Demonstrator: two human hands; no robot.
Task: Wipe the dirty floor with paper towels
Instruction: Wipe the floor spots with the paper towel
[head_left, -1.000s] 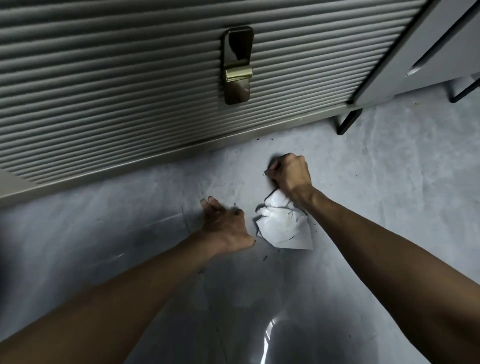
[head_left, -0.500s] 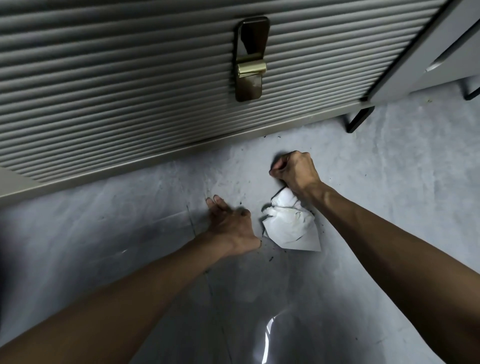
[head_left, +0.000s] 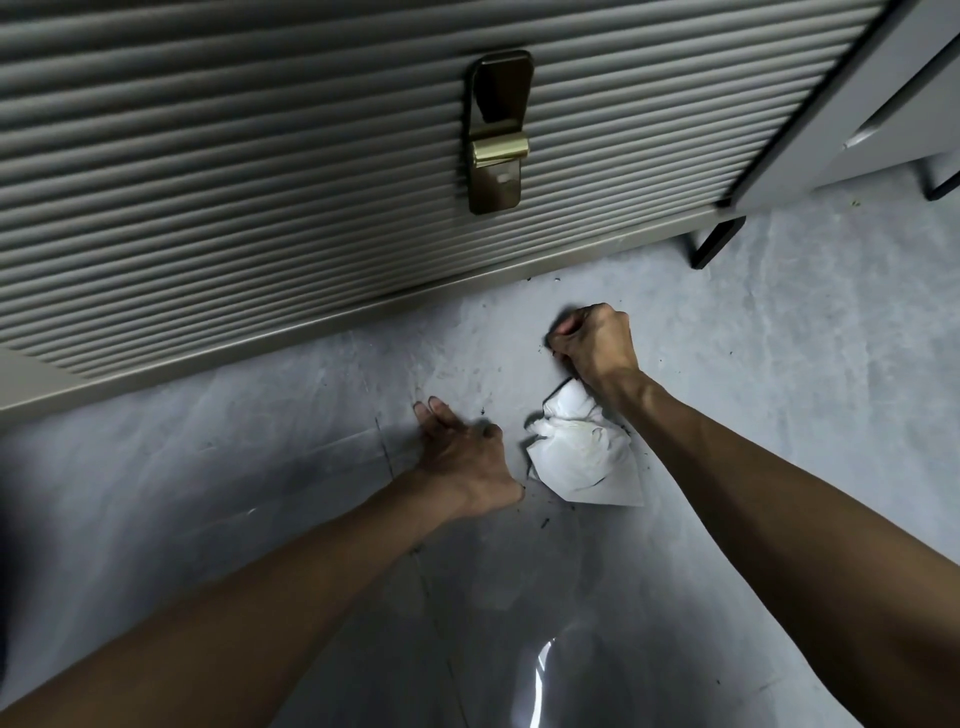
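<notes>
My right hand (head_left: 595, 343) is fisted round one end of the crumpled paper towel (head_left: 582, 462) on the gritty floor (head_left: 779, 364); left hand (head_left: 462, 457) pressed flat beside it, fingers straight.

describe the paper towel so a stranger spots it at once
Find the ribbed cabinet front, then the grey floor below it. The paper towel is the crumpled white wad trailing from the right hand; nothing else nearby is white.

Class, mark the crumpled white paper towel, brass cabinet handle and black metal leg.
crumpled white paper towel (head_left: 582, 462), head view, flat middle.
brass cabinet handle (head_left: 500, 145), head view, shiny crossbar.
black metal leg (head_left: 717, 241), head view, lower strut.
</notes>
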